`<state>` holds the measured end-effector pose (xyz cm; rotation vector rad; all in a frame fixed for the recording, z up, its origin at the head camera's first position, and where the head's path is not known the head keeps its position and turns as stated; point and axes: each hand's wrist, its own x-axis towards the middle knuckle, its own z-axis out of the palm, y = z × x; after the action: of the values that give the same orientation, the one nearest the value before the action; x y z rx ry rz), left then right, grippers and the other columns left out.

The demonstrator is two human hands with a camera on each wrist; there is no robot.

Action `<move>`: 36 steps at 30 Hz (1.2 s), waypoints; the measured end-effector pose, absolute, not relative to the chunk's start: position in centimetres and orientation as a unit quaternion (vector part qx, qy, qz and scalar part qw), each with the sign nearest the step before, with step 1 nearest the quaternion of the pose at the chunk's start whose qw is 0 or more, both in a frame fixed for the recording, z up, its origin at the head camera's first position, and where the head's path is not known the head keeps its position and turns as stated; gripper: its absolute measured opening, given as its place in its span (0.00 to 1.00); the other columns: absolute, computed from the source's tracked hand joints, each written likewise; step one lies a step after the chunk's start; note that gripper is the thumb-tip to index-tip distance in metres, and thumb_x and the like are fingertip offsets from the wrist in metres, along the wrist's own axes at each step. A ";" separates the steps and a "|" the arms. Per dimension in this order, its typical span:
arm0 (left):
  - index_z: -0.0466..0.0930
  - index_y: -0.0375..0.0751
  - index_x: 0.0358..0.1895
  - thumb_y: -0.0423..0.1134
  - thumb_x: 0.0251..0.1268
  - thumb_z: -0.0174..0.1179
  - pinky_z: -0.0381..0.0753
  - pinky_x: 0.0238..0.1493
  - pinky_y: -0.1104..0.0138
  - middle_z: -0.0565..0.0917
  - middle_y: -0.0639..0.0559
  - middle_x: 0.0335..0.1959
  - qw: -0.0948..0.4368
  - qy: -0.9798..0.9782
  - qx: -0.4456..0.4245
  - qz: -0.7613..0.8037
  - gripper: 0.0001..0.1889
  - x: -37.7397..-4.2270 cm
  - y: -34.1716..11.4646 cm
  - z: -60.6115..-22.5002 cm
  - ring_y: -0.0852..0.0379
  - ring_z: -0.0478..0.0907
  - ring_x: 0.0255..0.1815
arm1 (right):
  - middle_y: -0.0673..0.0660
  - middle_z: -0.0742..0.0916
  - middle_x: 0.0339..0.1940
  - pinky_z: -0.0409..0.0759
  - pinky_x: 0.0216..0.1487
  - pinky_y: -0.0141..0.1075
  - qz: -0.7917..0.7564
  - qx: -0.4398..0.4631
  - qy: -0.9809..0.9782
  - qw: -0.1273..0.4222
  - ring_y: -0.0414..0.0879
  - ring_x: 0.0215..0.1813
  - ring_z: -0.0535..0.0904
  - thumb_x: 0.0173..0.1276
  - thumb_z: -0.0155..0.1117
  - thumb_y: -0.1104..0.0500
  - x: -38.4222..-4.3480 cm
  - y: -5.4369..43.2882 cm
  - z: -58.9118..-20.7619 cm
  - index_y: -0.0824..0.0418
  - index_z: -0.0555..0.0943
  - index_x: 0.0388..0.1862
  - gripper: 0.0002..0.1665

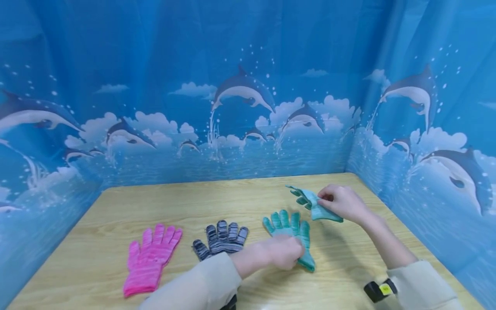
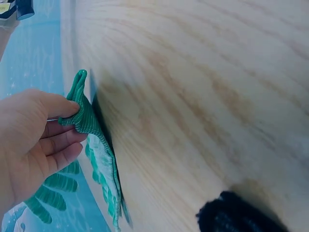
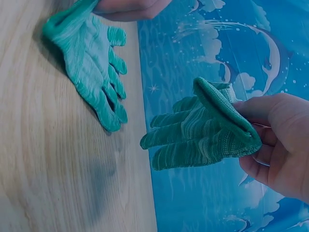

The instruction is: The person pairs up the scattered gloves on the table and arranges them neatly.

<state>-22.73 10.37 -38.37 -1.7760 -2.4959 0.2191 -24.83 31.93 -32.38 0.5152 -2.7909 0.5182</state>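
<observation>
My right hand (image 1: 344, 202) holds a green knit glove (image 1: 319, 210) above the table at the right, its fingers pointing left. In the right wrist view this glove (image 3: 203, 133) hangs with its cuff opening towards the camera, pinched between thumb and fingers. A second green glove (image 1: 306, 258) lies on the table, fingers pointing away. The left hand (image 1: 286, 253) pinches it at the cuff and covers part of it. Seen from the left wrist, the cuff (image 2: 87, 120) is lifted off the wood between thumb and fingers.
A pink glove (image 1: 151, 262) lies flat at the left of the wooden table (image 1: 186, 206). Beside it is a black-and-grey striped glove (image 1: 224, 241), partly hidden by the left sleeve (image 1: 205, 280). Blue dolphin-print curtains (image 1: 166, 159) stand around the table's back and sides.
</observation>
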 end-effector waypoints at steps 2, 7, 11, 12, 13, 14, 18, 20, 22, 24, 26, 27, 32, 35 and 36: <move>0.80 0.50 0.29 0.35 0.52 0.62 0.71 0.28 0.77 0.78 0.59 0.29 0.036 -0.813 -0.576 0.076 0.03 -22.5 10.4 -38.6 0.66 0.74 0.30 | 0.49 0.83 0.27 0.75 0.30 0.36 0.170 0.182 -0.960 0.132 0.39 0.29 0.76 0.61 0.64 0.61 -24.8 31.7 -32.5 0.61 0.83 0.35 0.05; 0.79 0.51 0.30 0.38 0.54 0.62 0.71 0.30 0.77 0.76 0.60 0.28 0.023 -0.817 -0.572 0.072 0.02 -22.2 10.3 -38.9 0.67 0.73 0.28 | 0.47 0.81 0.26 0.74 0.29 0.34 0.150 0.200 -0.958 0.141 0.37 0.28 0.75 0.59 0.65 0.61 -24.7 31.1 -32.9 0.60 0.84 0.33 0.04; 0.77 0.51 0.29 0.44 0.58 0.62 0.69 0.29 0.78 0.74 0.61 0.26 0.015 -0.810 -0.582 0.079 0.04 -22.2 10.0 -39.1 0.68 0.70 0.26 | 0.46 0.80 0.26 0.73 0.28 0.33 0.131 0.206 -0.959 0.140 0.37 0.27 0.73 0.58 0.66 0.61 -24.5 30.6 -33.1 0.59 0.83 0.33 0.04; 0.77 0.52 0.29 0.46 0.58 0.61 0.69 0.30 0.78 0.74 0.62 0.26 0.018 -0.806 -0.585 0.083 0.05 -22.2 9.9 -39.1 0.69 0.69 0.26 | 0.46 0.81 0.26 0.73 0.28 0.33 0.126 0.209 -0.959 0.143 0.37 0.27 0.73 0.58 0.66 0.61 -24.5 30.4 -33.2 0.59 0.84 0.33 0.04; 0.77 0.52 0.29 0.47 0.59 0.61 0.69 0.30 0.78 0.74 0.63 0.26 0.020 -0.803 -0.590 0.088 0.06 -22.2 9.8 -39.1 0.69 0.69 0.25 | 0.46 0.81 0.26 0.73 0.28 0.33 0.119 0.212 -0.959 0.146 0.36 0.27 0.73 0.58 0.66 0.61 -24.5 30.3 -33.2 0.59 0.84 0.33 0.04; 0.78 0.53 0.30 0.48 0.60 0.60 0.69 0.29 0.78 0.73 0.63 0.25 0.022 -0.799 -0.594 0.093 0.06 -22.1 9.6 -39.1 0.69 0.68 0.25 | 0.46 0.81 0.26 0.73 0.28 0.32 0.113 0.217 -0.958 0.151 0.36 0.27 0.73 0.57 0.66 0.61 -24.5 30.2 -33.3 0.59 0.84 0.33 0.04; 0.79 0.54 0.36 0.49 0.61 0.58 0.69 0.31 0.77 0.73 0.64 0.27 0.038 -0.787 -0.605 0.112 0.07 -21.9 8.9 -38.9 0.70 0.69 0.27 | 0.46 0.81 0.26 0.73 0.27 0.32 0.089 0.232 -0.951 0.186 0.37 0.26 0.75 0.55 0.68 0.62 -24.5 29.5 -33.8 0.58 0.84 0.31 0.04; 0.79 0.54 0.39 0.50 0.62 0.57 0.68 0.32 0.77 0.74 0.64 0.29 0.048 -0.781 -0.611 0.120 0.08 -21.7 8.5 -38.8 0.70 0.70 0.29 | 0.47 0.81 0.26 0.73 0.26 0.32 0.078 0.236 -0.948 0.200 0.37 0.26 0.75 0.54 0.68 0.62 -24.5 29.2 -34.1 0.58 0.84 0.30 0.04; 0.79 0.54 0.40 0.51 0.63 0.56 0.69 0.33 0.76 0.75 0.64 0.30 0.064 -0.773 -0.618 0.130 0.09 -21.5 8.2 -38.8 0.69 0.71 0.32 | 0.48 0.82 0.26 0.73 0.25 0.33 0.068 0.237 -0.946 0.209 0.38 0.26 0.76 0.54 0.69 0.62 -24.4 28.9 -34.4 0.57 0.84 0.30 0.04; 0.78 0.53 0.39 0.50 0.64 0.55 0.70 0.36 0.75 0.75 0.63 0.30 0.077 -0.766 -0.624 0.134 0.08 -21.3 7.9 -38.9 0.68 0.72 0.34 | 0.48 0.81 0.26 0.73 0.23 0.33 0.059 0.241 -0.945 0.214 0.39 0.26 0.77 0.54 0.69 0.62 -24.3 28.5 -34.5 0.57 0.84 0.29 0.04; 0.78 0.54 0.37 0.50 0.65 0.54 0.69 0.36 0.74 0.75 0.63 0.31 0.091 -0.760 -0.628 0.139 0.08 -21.1 7.6 -39.1 0.67 0.72 0.34 | 0.48 0.81 0.26 0.72 0.21 0.32 0.051 0.248 -0.943 0.214 0.39 0.25 0.76 0.54 0.69 0.62 -24.2 28.2 -34.6 0.57 0.84 0.29 0.03; 0.78 0.54 0.37 0.50 0.65 0.53 0.69 0.36 0.74 0.75 0.64 0.30 0.096 -0.759 -0.629 0.141 0.08 -21.1 7.6 -39.2 0.67 0.72 0.34 | 0.48 0.81 0.26 0.71 0.21 0.32 0.048 0.251 -0.943 0.215 0.39 0.25 0.76 0.54 0.69 0.62 -24.2 28.1 -34.7 0.57 0.84 0.29 0.03; 0.78 0.55 0.37 0.50 0.66 0.52 0.68 0.35 0.75 0.75 0.65 0.30 0.096 -0.759 -0.628 0.146 0.08 -21.0 7.2 -39.4 0.68 0.72 0.33 | 0.47 0.80 0.26 0.70 0.21 0.29 0.048 0.254 -0.942 0.216 0.37 0.23 0.75 0.54 0.69 0.62 -24.2 27.8 -35.1 0.56 0.83 0.29 0.03; 0.78 0.55 0.38 0.49 0.65 0.52 0.68 0.35 0.75 0.75 0.65 0.30 0.084 -0.759 -0.628 0.148 0.07 -20.9 7.0 -39.4 0.69 0.72 0.34 | 0.47 0.80 0.26 0.70 0.21 0.30 0.055 0.251 -0.943 0.212 0.37 0.23 0.75 0.55 0.69 0.62 -24.2 27.8 -35.2 0.56 0.84 0.29 0.03; 0.78 0.55 0.39 0.49 0.65 0.52 0.67 0.34 0.75 0.75 0.65 0.31 0.078 -0.759 -0.629 0.148 0.07 -20.9 6.9 -39.4 0.69 0.72 0.34 | 0.47 0.80 0.26 0.71 0.21 0.30 0.058 0.250 -0.943 0.209 0.37 0.23 0.75 0.55 0.68 0.62 -24.2 27.7 -35.2 0.57 0.84 0.29 0.03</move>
<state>-20.90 6.92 -39.36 -1.8831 -2.2733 0.4429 -24.21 27.74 -35.22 0.6962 -2.6241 0.1601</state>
